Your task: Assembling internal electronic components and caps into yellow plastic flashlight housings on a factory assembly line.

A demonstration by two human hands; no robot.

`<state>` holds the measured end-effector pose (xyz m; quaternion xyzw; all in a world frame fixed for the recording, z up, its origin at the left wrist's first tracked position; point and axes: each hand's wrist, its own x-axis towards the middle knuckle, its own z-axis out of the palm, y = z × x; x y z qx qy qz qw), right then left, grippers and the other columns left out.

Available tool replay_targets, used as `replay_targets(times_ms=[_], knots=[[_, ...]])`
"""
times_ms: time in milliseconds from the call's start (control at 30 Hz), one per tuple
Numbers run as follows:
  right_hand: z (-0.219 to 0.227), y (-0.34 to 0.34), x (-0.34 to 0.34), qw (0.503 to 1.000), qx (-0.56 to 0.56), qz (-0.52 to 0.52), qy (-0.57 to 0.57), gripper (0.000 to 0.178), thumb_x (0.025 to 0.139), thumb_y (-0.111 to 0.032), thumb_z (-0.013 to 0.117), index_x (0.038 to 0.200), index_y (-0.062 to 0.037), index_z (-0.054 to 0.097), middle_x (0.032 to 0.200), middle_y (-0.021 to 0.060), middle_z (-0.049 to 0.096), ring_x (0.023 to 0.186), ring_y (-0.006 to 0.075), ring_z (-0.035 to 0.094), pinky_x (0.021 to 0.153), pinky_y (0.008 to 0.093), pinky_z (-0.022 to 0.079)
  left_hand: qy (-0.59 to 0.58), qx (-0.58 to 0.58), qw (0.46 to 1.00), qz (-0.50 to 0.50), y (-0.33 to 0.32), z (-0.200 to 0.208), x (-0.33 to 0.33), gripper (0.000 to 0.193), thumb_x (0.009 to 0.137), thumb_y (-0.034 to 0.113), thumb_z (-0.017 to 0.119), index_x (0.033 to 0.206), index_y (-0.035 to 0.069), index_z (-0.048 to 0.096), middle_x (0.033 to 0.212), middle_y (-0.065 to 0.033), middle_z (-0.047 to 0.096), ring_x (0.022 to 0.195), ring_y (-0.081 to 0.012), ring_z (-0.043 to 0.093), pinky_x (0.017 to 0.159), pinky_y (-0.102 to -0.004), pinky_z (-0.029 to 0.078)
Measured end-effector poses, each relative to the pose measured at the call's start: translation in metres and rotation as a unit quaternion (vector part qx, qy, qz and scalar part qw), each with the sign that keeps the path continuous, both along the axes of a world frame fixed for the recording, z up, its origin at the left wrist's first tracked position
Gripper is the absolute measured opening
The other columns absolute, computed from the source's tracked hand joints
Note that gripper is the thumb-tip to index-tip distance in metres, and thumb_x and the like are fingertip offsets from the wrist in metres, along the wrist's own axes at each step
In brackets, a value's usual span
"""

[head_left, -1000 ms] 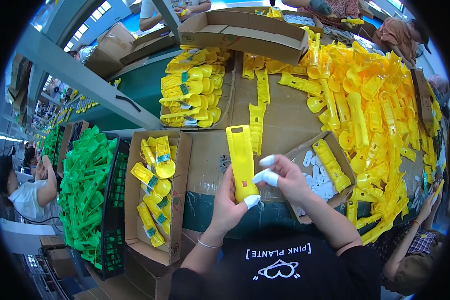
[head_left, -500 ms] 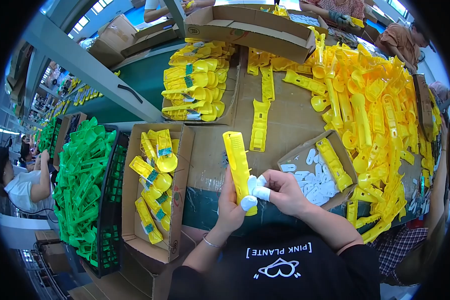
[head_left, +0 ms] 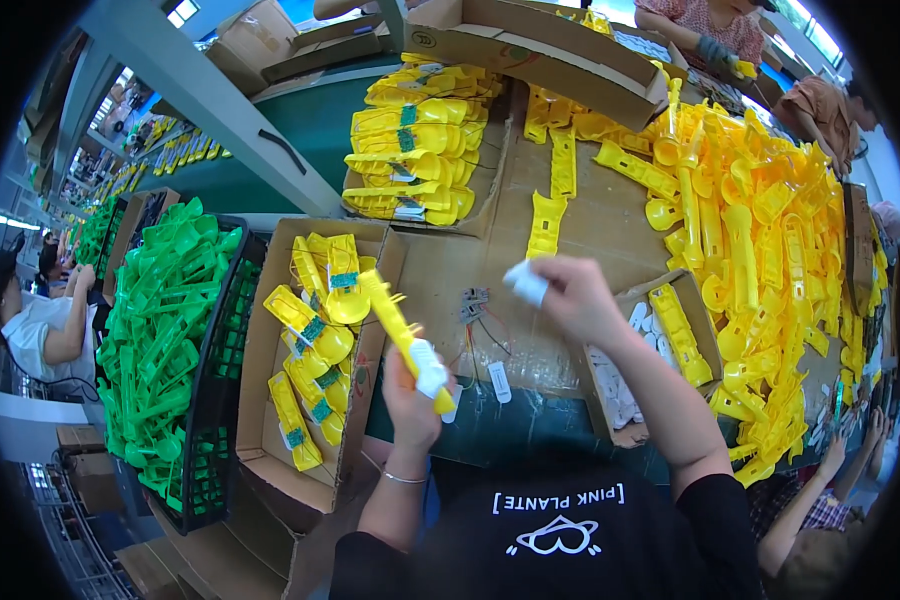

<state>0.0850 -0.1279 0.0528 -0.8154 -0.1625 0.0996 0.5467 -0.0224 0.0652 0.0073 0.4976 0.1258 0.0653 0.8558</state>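
Since the earlier frames, your left hand (head_left: 413, 400) has swung the yellow plastic part (head_left: 402, 335) from upright at centre toward the cardboard box (head_left: 275, 440) on your left, and your right hand (head_left: 577, 295) has lifted away from it.

Hand state: your left hand is closed around the part's lower end, where a white label (head_left: 429, 367) now sits. Your right hand is loosely curled, pinching a small white piece (head_left: 525, 282) — likely label backing, though this cannot be confirmed.

Progress, as a judgement: this part appears labelled and is near the box, not yet in it. The box holds several yellow parts with teal-green bands. A large heap of loose yellow parts (head_left: 760, 250) on the right seems to be the remaining work.

Packaging: a small open carton (head_left: 635, 425) of white pieces lies just right of centre, a bundled yellow stack (head_left: 415, 150) at the far edge, a black crate (head_left: 215, 400) of green parts at far left.
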Motion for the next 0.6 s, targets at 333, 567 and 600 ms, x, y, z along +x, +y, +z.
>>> replay_targets(times_ms=[333, 567, 600], knots=[[-0.063, 0.081, 0.038, 0.931, -0.315, 0.026, -0.185, 0.015, 0.074, -0.017, 0.060, 0.074, -0.0019, 0.061, 0.074, 0.0187, 0.064, 0.070, 0.0351, 0.063, 0.063, 0.0435, 0.050, 0.062, 0.101, 0.993, -0.020, 0.011, -0.045, 0.006, 0.040, 0.081, 0.004, 0.059, 0.118, -0.001, 0.045, 0.106, -0.0139, 0.058, 0.096, -0.0225, 0.060, 0.083, -0.0338, 0.051], [-0.059, 0.041, 0.030, 0.907, -0.369, 0.158, -0.124, 0.009, 0.073, -0.007, 0.060, 0.081, -0.0017, 0.061, 0.078, 0.0172, 0.064, 0.078, 0.0326, 0.064, 0.067, 0.0397, 0.052, 0.089, -0.081, 0.987, -0.103, -0.008, -0.048, -0.004, 0.043, 0.081, 0.006, 0.057, 0.121, -0.002, 0.043, 0.109, -0.0168, 0.056, 0.099, -0.0273, 0.059, 0.086, -0.0396, 0.050], [-0.061, 0.027, 0.029, 0.930, -0.319, 0.165, -0.080, 0.011, 0.072, -0.003, 0.061, 0.083, -0.0019, 0.062, 0.078, 0.0152, 0.065, 0.078, 0.0303, 0.065, 0.068, 0.0377, 0.052, 0.071, -0.049, 0.993, -0.085, -0.005, -0.046, -0.004, 0.045, 0.080, 0.006, 0.058, 0.122, -0.002, 0.043, 0.108, -0.0160, 0.056, 0.099, -0.0266, 0.059, 0.087, -0.0397, 0.049]])
